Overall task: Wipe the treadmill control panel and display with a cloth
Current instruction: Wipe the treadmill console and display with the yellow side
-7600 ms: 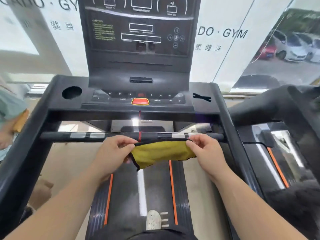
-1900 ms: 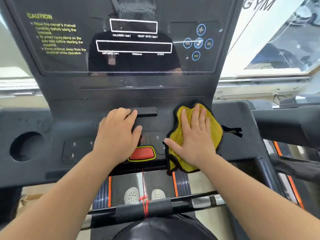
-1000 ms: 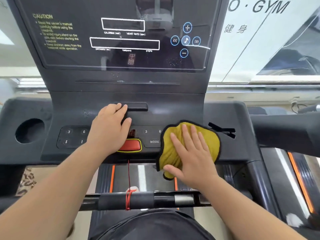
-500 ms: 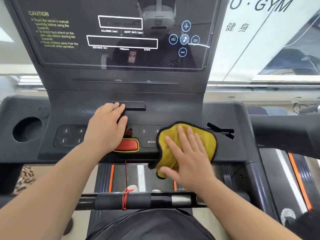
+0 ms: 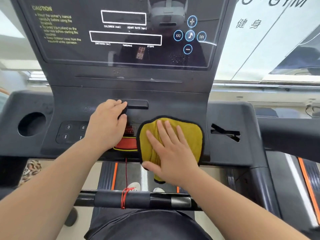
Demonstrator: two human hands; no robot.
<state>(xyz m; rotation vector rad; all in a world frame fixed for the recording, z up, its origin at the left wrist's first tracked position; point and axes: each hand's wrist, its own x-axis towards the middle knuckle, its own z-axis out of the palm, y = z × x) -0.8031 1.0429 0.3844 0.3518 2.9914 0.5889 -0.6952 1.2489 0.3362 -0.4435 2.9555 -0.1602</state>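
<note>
The left hand [image 5: 106,125] is laid open and empty on the control panel [image 5: 174,104], just left of the red stop button [image 5: 125,143]. To its right, the yellow cloth [image 5: 192,134] is pressed flat beneath the spread-open right hand [image 5: 170,154], nothing being gripped. The cloth is judged soft, light and limp, best held under the palm.

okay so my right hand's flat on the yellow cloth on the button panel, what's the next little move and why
Probably slide the right hand and yellow cloth left over the red stop button. The cloth already covers the panel's right side, and the left keypad lies uncovered. The left hand rests on the button's left edge and would need to lift.
</note>
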